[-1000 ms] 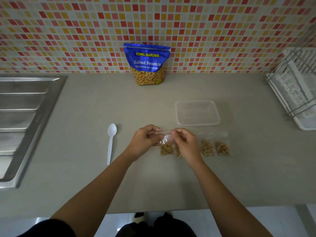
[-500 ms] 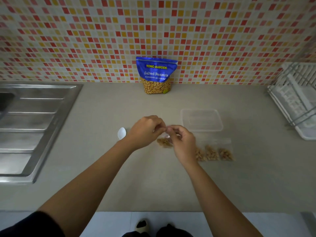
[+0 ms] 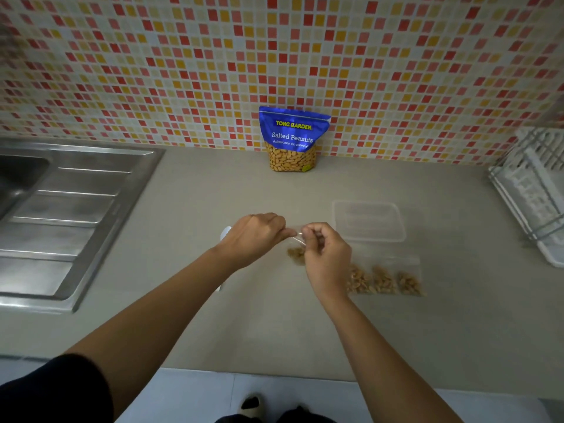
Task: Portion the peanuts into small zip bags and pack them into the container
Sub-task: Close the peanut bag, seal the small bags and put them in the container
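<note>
Plastic container (image 3: 367,239) held nothing; three filled bags (image 3: 383,280) waited while left hand (image 3: 253,239) and right hand (image 3: 328,257) pinched a fourth bag (image 3: 296,254).

Container (image 3: 369,221) behind filled bags (image 3: 384,279), right of spoon (image 3: 225,232).

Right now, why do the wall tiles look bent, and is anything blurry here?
Head view: the wide-angle lens bows the mosaic tile wall; light is dim, shadows soft; the small zip bag pinched between left hand and right hand looks blurred; the clear container barely shows; the Salted Peanuts pouch print reads sharp.
</note>
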`<state>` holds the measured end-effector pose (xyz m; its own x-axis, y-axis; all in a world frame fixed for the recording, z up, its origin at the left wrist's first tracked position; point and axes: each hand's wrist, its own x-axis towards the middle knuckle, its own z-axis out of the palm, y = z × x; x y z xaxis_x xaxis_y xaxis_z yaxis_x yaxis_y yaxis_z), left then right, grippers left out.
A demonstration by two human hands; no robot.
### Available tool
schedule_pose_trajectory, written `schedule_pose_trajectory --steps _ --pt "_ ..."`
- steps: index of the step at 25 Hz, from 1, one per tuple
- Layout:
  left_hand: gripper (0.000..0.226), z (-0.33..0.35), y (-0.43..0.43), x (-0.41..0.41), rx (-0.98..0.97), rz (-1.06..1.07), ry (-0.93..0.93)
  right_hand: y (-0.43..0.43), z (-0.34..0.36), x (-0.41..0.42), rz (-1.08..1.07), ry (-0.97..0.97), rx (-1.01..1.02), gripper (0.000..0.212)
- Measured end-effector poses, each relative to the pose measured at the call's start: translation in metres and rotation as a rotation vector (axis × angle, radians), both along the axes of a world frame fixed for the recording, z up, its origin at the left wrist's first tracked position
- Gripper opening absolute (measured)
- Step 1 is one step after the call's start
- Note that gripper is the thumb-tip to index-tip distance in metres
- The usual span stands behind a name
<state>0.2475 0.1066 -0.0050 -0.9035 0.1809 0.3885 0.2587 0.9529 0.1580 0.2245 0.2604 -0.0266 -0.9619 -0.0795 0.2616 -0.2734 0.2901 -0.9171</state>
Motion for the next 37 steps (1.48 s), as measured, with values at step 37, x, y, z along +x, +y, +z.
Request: schedule_pose_trajectory --steps 37 --pt "0.046 -0.104 0.096 -0.065 0.412 0.246 -0.655 0.092 -0.076 -0.051 -0.099 -0.371 0.692 0.035"
